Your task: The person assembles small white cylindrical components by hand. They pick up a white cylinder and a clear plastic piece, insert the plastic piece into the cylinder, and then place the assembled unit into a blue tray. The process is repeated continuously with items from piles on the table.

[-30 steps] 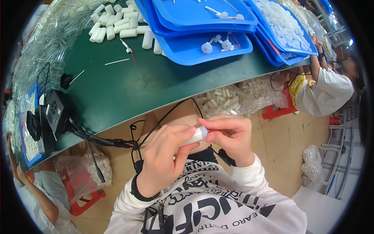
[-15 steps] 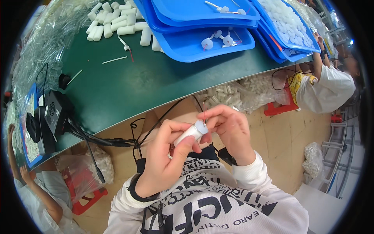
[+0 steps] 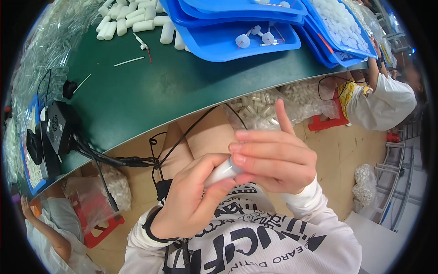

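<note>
Both my hands are raised in front of my chest, below the edge of the green table (image 3: 150,91). My left hand (image 3: 191,201) grips a small white tube (image 3: 222,171) by its lower end. My right hand (image 3: 273,157) pinches the tube's upper end between thumb and fingers, with the index finger pointing up. Most of the tube is hidden by my fingers.
Stacked blue trays (image 3: 237,32) with small white round parts stand at the table's far side, next to loose white tubes (image 3: 137,20). A black device (image 3: 50,137) with cables sits at the left edge. Bags of white parts (image 3: 273,105) lie under the table. One person sits right, another lower left.
My hands with the tube have come closer to the camera and lower in view. My right index finger has lifted off and now points upward.
</note>
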`<action>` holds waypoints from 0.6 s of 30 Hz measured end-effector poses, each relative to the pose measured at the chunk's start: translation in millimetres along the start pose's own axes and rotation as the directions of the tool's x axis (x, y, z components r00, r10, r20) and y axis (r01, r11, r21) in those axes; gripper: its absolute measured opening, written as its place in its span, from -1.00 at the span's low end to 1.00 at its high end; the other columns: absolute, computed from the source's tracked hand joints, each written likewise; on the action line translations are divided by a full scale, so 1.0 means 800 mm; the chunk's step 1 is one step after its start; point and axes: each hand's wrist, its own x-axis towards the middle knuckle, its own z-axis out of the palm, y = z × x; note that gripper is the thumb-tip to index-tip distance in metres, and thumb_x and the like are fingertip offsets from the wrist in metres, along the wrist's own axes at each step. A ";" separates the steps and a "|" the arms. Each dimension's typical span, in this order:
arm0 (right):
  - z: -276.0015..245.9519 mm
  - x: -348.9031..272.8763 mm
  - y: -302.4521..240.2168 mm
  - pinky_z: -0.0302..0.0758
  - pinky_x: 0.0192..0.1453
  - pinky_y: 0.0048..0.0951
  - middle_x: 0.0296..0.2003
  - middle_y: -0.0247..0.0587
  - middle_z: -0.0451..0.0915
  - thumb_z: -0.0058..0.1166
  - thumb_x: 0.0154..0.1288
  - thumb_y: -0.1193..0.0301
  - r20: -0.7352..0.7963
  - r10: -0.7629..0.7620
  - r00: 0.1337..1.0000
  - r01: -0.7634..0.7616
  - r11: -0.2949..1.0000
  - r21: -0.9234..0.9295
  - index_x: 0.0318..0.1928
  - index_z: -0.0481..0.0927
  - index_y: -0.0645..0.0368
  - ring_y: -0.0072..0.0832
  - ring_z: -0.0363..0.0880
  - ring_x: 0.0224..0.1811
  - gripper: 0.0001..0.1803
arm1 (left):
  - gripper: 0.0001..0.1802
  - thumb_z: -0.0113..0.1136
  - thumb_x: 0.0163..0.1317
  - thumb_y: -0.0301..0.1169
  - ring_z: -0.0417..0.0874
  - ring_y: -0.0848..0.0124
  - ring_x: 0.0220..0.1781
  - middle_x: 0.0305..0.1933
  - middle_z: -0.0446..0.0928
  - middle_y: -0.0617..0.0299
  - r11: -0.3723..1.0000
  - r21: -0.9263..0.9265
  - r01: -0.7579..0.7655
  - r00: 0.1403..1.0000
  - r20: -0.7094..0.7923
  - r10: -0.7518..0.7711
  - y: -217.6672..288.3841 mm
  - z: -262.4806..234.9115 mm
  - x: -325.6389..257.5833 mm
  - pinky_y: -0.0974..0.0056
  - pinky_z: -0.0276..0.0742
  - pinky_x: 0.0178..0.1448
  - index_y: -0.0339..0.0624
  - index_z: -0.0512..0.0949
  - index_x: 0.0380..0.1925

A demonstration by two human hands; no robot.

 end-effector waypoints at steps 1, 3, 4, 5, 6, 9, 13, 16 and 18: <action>-0.004 0.003 -0.002 0.04 0.36 0.03 -0.27 -0.24 0.65 0.29 -0.03 0.35 0.044 -0.007 0.999 0.006 1.000 0.022 -0.27 0.65 0.13 -0.33 0.60 -0.08 -0.74 | -0.77 0.01 0.23 -0.49 0.54 0.31 -0.34 -0.32 0.50 0.07 0.998 -0.049 0.041 0.999 0.021 -0.040 0.001 -0.003 -0.004 0.36 0.41 -0.23 -0.37 0.42 -0.14; -0.008 0.006 -0.003 0.20 0.28 0.01 -0.30 -0.18 0.63 0.28 -0.05 0.43 0.070 -0.094 0.993 0.093 0.996 0.015 -0.28 0.63 0.25 -0.30 0.61 -0.13 -0.73 | -0.77 0.01 0.22 -0.50 0.54 0.32 -0.33 -0.32 0.50 0.06 0.991 -0.104 0.089 0.996 0.035 -0.086 0.002 -0.004 -0.006 0.35 0.41 -0.23 -0.37 0.43 -0.13; -0.009 0.006 -0.003 0.28 0.25 0.00 -0.32 -0.15 0.62 0.27 -0.06 0.46 0.084 -0.138 0.987 0.137 0.990 0.015 -0.28 0.62 0.32 -0.29 0.62 -0.16 -0.73 | -0.76 0.01 0.22 -0.50 0.54 0.32 -0.33 -0.32 0.50 0.07 0.989 -0.110 0.095 0.995 0.027 -0.092 0.002 -0.002 -0.006 0.35 0.41 -0.23 -0.38 0.43 -0.12; -0.007 0.006 -0.002 0.31 0.22 -0.01 -0.32 -0.13 0.62 0.27 -0.06 0.47 0.085 -0.136 0.987 0.135 0.991 0.018 -0.28 0.62 0.33 -0.28 0.62 -0.16 -0.73 | -0.76 0.01 0.23 -0.50 0.54 0.32 -0.33 -0.32 0.50 0.07 0.988 -0.117 0.101 0.995 0.018 -0.099 0.002 -0.001 -0.007 0.35 0.41 -0.24 -0.38 0.43 -0.12; -0.004 0.007 -0.001 0.35 0.19 -0.01 -0.33 -0.11 0.61 0.26 -0.06 0.48 0.084 -0.135 0.987 0.134 0.991 0.016 -0.29 0.61 0.35 -0.28 0.62 -0.16 -0.72 | -0.76 0.01 0.23 -0.51 0.54 0.32 -0.33 -0.32 0.50 0.07 0.987 -0.119 0.111 0.994 0.000 -0.111 0.000 0.000 -0.008 0.35 0.41 -0.24 -0.38 0.44 -0.12; 0.006 0.001 0.001 0.40 0.15 -0.02 -0.33 -0.08 0.61 0.24 -0.05 0.49 0.083 -0.122 0.989 0.121 0.993 0.016 -0.28 0.60 0.38 -0.27 0.61 -0.15 -0.72 | -0.76 0.00 0.23 -0.50 0.53 0.34 -0.33 -0.32 0.50 0.08 0.984 -0.113 0.139 0.988 -0.051 -0.146 -0.012 0.006 -0.013 0.36 0.41 -0.24 -0.38 0.44 -0.12; 0.017 -0.009 0.009 0.37 0.17 -0.01 -0.29 -0.07 0.61 0.24 -0.03 0.47 0.115 -0.111 0.987 0.118 0.991 -0.058 -0.23 0.61 0.34 -0.26 0.60 -0.11 -0.70 | -0.76 -0.04 0.29 -0.46 0.49 0.48 -0.32 -0.33 0.49 0.14 0.969 -0.102 0.223 0.968 -0.096 -0.233 -0.016 0.013 -0.012 0.42 0.40 -0.25 -0.37 0.44 -0.11; 0.033 -0.018 0.021 0.17 0.30 -0.01 -0.15 -0.11 0.60 0.32 -0.07 0.40 0.059 0.079 0.995 -0.089 0.974 0.206 -0.14 0.60 0.23 -0.30 0.56 -0.01 -0.59 | -0.72 -0.11 0.35 -0.39 0.44 0.59 -0.32 -0.32 0.48 0.24 0.903 -0.358 0.239 0.955 -0.083 -0.286 -0.018 0.014 -0.008 0.48 0.36 -0.27 -0.36 0.42 -0.07; 0.026 -0.013 0.017 0.11 0.33 0.00 -0.14 -0.11 0.60 0.33 -0.07 0.37 0.050 0.071 0.996 -0.079 0.981 0.179 -0.15 0.61 0.22 -0.30 0.57 -0.02 -0.59 | -0.66 -0.13 0.36 -0.33 0.39 0.63 -0.34 -0.30 0.47 0.27 0.821 -0.501 0.274 0.943 -0.028 -0.331 -0.015 0.011 -0.007 0.52 0.31 -0.29 -0.38 0.40 -0.03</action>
